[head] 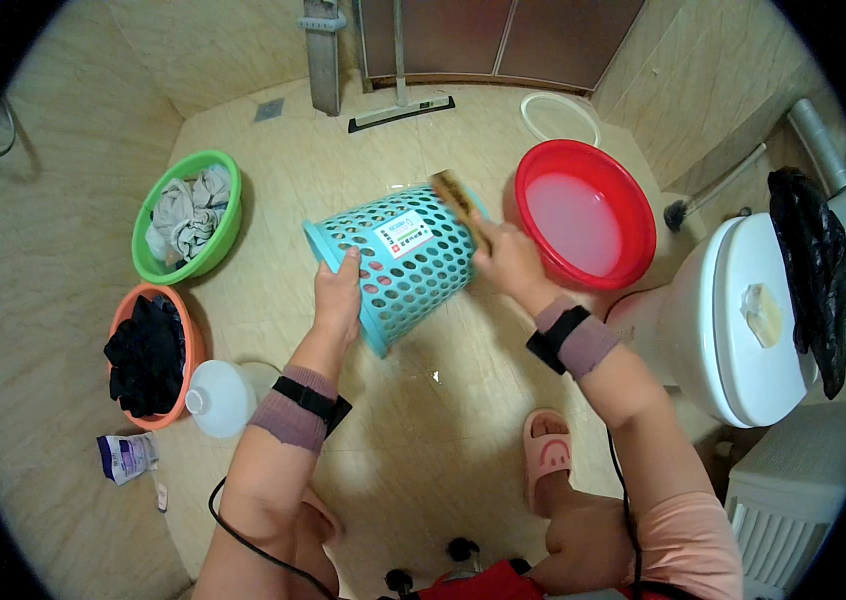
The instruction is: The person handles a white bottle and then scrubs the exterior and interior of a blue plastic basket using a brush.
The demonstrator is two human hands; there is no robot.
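Observation:
A turquoise perforated plastic basket with a printed label lies tilted on its side in front of me, its rim towards the left. My left hand grips that rim, thumb on the outer wall and the other fingers hidden. In my right hand is a wooden scrubbing brush, held against the basket's wall near its base. Just right of the basket stands a red plastic basin holding cloudy liquid.
At left are a green basin and an orange basin, both with cloths, and a translucent jug. A floor squeegee and a round lid lie farther back. A white toilet stands right.

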